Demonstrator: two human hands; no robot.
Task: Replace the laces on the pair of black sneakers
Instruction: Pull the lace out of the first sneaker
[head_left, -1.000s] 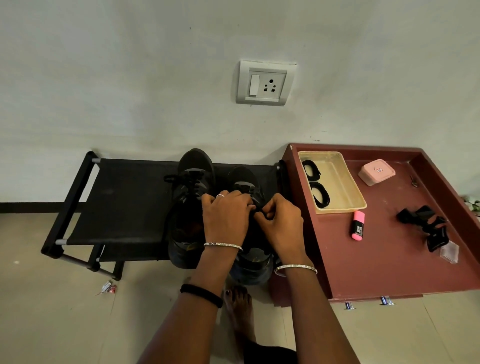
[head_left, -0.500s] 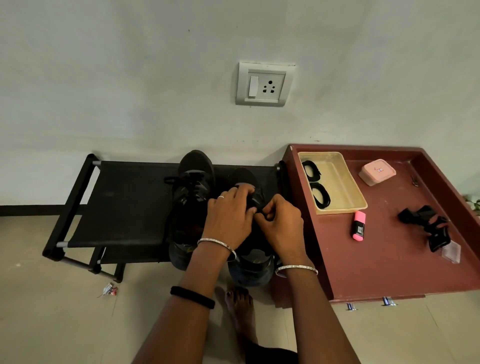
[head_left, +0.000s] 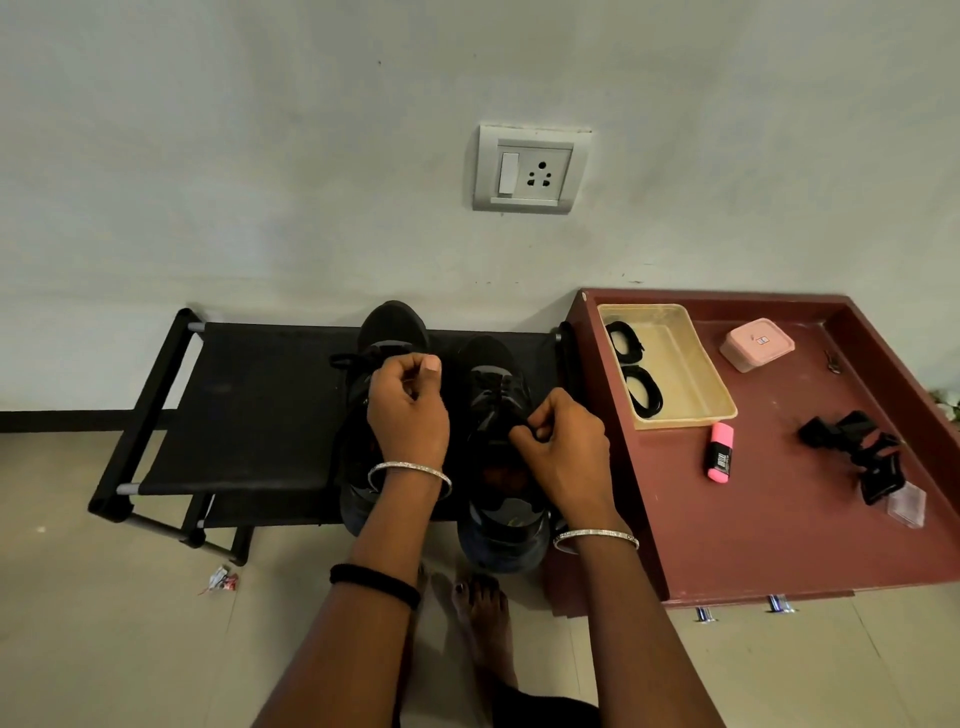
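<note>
Head view: black shoe rack (head_left: 249, 405) at 9 o'clock against the wall, with a red-brown low table (head_left: 779, 545) butted up at its 3 o'clock side. Both task sneakers stand on the rack, toes to the wall. The left sneaker (head_left: 392, 325) is just beside the right sneaker (head_left: 488, 358), which sits at frame centre.

A beige tray (head_left: 696, 364) at the table's 11 o'clock corner holds two coiled black laces (head_left: 644, 389). I read these as the replacements, and neither has been touched.

Progress is early. The right sneaker shows crossed lacing over the tongue, and a lace loop sticks out at 9 o'clock on the left sneaker. Judged from that, neither old lace is out yet, and the current step looks like undoing the right sneaker. Still to do: strip both sneakers, thread both new laces, tie them.

Hands:
- The right hand (head_left: 561, 447) is at the right sneaker's tongue. Thumb and forefinger pinch the lace (head_left: 519, 430).
- The left hand (head_left: 408, 410) is over the left sneaker, fingers curled, thumb pressed on the forefinger. Can't tell whether a lace end is in it; black on black.

Against 0.5 s ago:
- Then, both hands were bunched together on the right sneaker's lacing.
- The left hand has since swung out toward 10 o'clock, while the right hand stayed put.
- That looks like a pull-apart on the knot, but the knot is hidden.
- Sneakers, tray and coils have not moved.
</note>
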